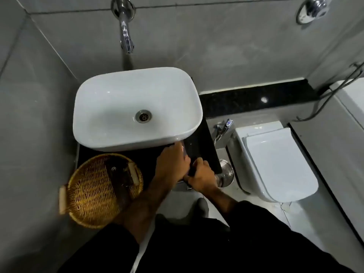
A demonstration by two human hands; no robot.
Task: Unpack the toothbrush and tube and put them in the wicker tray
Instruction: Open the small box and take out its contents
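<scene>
Hands, two: left hand and right hand clutch one dark package; one wicker tray beside.

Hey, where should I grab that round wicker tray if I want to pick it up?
Take the wicker tray by its two pale flat handles, near-left and far-right, one in each hand, fingers from outside. They sit opposite on the rim, so it should lift level.
</scene>
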